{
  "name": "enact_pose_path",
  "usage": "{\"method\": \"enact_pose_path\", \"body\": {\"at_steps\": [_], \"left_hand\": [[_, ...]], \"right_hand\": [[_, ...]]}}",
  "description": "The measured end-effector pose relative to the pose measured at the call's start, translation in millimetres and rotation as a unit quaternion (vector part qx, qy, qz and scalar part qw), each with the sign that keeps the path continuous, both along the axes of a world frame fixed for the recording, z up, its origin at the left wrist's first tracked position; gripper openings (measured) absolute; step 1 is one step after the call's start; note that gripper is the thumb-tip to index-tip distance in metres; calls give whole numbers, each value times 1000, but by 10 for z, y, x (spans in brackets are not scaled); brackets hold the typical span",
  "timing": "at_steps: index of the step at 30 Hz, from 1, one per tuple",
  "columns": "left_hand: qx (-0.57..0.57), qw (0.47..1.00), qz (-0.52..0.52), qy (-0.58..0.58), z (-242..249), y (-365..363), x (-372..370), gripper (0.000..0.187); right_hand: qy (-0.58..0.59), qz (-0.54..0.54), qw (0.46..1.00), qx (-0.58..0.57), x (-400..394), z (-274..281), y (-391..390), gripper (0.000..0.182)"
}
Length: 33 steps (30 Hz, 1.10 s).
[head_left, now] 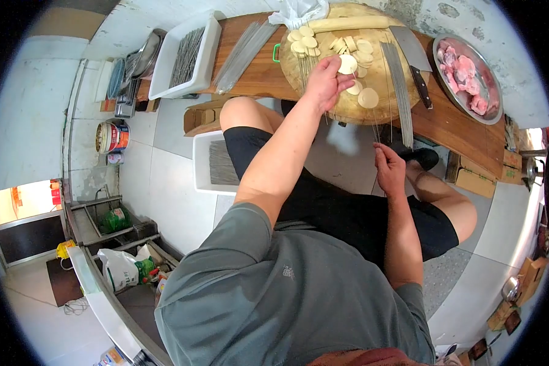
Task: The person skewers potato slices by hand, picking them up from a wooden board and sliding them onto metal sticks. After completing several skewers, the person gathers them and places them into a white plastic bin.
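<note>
Left hand (326,82) on round board (402,107), fingers closed on pale slice (348,64). Right hand (389,171) lower, near lap, pinched on thin skewers (379,131) pointing up toward board; nothing visibly threaded on them. Hands well apart. More slices (363,53) loose on board, uncut pale root (348,23) at far edge, cleaver (416,61) beside. Skewer bundle (399,85) on board, more (244,49) on tabletop (256,76). Judgement: early stage, most slices left unskewered. Meat bowl (470,76) at right untouched.
</note>
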State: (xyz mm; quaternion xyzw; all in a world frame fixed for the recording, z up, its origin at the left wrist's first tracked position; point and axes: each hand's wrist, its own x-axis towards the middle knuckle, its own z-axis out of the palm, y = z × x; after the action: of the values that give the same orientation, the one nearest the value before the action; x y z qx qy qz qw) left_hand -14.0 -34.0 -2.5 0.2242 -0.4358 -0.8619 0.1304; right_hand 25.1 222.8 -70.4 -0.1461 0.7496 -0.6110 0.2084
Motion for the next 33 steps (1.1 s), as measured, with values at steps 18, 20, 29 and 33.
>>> {"method": "enact_pose_path", "body": {"at_steps": [18,20,29,33], "left_hand": [[47,998,18,42,64,25,45,22],[54,997,26,40,45,18,37,22],[55,997,48,27,44,-8,40,22],[44,998,28,38,27,-26,36,24]], "right_hand": [[29,8,999,21,-13,-24,-12,22],[36,8,999,33,-18,-41,-12,22],[45,6,998,50,-5,25,-24,22],[49,7,997,51,-8,6,-15,23]]}}
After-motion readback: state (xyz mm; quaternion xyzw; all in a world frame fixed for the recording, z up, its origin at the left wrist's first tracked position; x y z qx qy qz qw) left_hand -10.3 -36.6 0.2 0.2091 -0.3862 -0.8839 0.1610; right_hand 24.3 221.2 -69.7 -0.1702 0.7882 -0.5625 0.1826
